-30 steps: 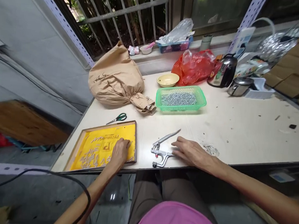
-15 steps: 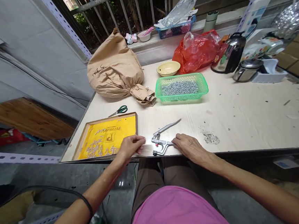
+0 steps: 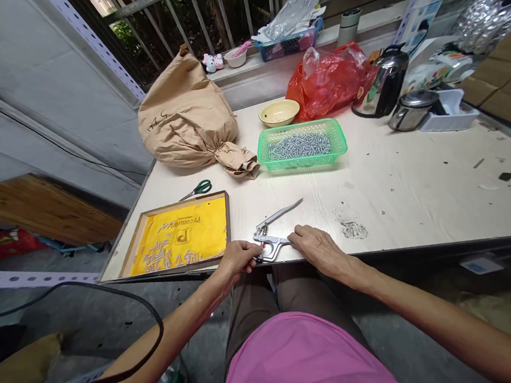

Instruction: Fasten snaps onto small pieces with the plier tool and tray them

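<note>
Metal hand pliers (image 3: 273,229) lie at the near edge of the pale table (image 3: 417,182), handles open toward the far right. My left hand (image 3: 238,257) is pinched at the jaw end of the pliers, holding something too small to make out. My right hand (image 3: 315,249) rests on the lower handle, fingers curled over it. Left of the pliers sits a wooden tray (image 3: 179,236) with a yellow liner and several small metal pieces.
A green basket (image 3: 303,144) full of metal parts stands mid-table, with a yellow bowl (image 3: 278,111) and a tied brown paper sack (image 3: 190,121) behind. Green-handled scissors (image 3: 197,189) lie by the tray. A red plastic bag (image 3: 328,78), kettle (image 3: 379,80) and pot (image 3: 410,108) are at the back.
My left hand has left the yellow tray and moved right to the pliers' jaw, fingers now pinched. My right hand has stayed on the handle.
</note>
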A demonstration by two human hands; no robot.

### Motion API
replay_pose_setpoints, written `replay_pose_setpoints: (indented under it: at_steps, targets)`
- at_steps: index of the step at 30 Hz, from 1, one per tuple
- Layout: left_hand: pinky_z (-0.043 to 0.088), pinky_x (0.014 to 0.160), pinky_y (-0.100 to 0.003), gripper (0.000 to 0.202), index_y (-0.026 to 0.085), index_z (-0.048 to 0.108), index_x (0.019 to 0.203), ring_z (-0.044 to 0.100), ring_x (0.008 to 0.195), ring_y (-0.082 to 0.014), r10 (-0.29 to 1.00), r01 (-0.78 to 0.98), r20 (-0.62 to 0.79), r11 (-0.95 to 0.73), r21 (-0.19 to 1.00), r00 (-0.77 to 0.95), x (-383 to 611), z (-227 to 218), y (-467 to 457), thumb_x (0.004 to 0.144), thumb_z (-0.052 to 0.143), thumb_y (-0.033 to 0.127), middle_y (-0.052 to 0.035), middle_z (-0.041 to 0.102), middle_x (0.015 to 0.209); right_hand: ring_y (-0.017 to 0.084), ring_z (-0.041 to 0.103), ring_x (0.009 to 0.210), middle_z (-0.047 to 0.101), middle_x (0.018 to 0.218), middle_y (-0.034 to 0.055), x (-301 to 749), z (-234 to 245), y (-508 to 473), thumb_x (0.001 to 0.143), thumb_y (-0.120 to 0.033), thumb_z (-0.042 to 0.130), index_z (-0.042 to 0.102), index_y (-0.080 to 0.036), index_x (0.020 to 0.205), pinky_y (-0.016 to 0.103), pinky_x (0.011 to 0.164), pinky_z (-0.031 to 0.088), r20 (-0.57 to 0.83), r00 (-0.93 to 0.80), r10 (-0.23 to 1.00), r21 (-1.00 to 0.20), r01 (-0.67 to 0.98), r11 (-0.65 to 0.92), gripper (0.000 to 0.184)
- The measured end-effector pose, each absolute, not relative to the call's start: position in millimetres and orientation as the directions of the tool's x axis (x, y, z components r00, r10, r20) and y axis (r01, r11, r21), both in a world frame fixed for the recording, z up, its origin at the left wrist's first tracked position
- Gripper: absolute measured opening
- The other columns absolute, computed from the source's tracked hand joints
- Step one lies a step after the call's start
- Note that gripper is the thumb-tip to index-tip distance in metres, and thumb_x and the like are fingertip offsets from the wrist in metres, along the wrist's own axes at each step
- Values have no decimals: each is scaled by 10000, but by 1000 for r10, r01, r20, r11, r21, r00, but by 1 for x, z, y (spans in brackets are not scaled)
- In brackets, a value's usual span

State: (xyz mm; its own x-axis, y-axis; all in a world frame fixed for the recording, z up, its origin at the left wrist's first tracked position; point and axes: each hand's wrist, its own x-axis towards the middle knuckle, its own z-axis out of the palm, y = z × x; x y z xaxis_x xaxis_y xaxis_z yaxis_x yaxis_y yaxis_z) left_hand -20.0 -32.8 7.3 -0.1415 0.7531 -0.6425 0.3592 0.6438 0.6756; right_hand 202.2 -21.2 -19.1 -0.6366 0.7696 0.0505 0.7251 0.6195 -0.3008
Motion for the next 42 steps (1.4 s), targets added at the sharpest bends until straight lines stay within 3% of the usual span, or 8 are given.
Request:
replay_pose_setpoints:
  at_steps: [9, 19, 26, 34, 39, 42]
  targets:
    - [274, 340, -167, 258, 137, 548, 604, 348, 303, -40, 684, 468, -721, 676, 569, -109, -22, 10, -27, 708, 687, 327, 72, 434, 351, 151, 448, 757, 548, 906, 54, 202, -14, -23, 921, -119, 388, 553, -175, 902, 290, 640, 277, 45, -631, 774, -297, 732, 614, 175]
    - [285, 364, -173, 291, 144, 531, 571, 361, 319, -37, 692, 534, -722, 617, 579, -16, -23, 15, -19, 667, 691, 367, 70, 449, 377, 150, 442, 741, 553, 900, 57, 200, -12, -24, 900, -82, 398, 562, -166, 911, 295, 625, 261, 33, -636, 771, -269, 737, 620, 185]
    - [267, 375, -185, 274, 139, 538, 570, 369, 301, -41, 601, 619, -799, 623, 478, 12, -23, 20, -7, 686, 671, 349, 69, 454, 373, 152, 449, 751, 554, 902, 50, 199, -10, -25, 902, -89, 419, 561, -165, 909, 292, 628, 261, 22, -627, 779, -257, 750, 610, 162]
    - [311, 382, -188, 291, 148, 499, 522, 379, 314, -48, 636, 655, -770, 565, 501, 40, -25, 17, -5, 712, 638, 319, 63, 448, 371, 155, 443, 739, 559, 888, 53, 200, -12, -25, 907, -87, 406, 560, -160, 893, 295, 636, 266, 37, -640, 768, -259, 736, 626, 171]
    - [303, 371, -179, 239, 148, 520, 581, 388, 303, -50, 603, 601, -797, 625, 498, 33, -26, 15, -10, 727, 624, 306, 65, 469, 388, 154, 445, 731, 561, 873, 55, 200, -13, -25, 914, -96, 410, 567, -152, 887, 294, 648, 282, 54, -634, 772, -258, 737, 624, 168]
    - [340, 383, -180, 216, 150, 536, 612, 428, 325, -64, 653, 613, -756, 585, 530, 30, -26, 14, -13, 720, 635, 308, 65, 476, 393, 152, 446, 731, 561, 858, 56, 199, -13, -26, 913, -92, 405, 569, -152, 873, 293, 660, 294, 84, -638, 765, -263, 726, 635, 179]
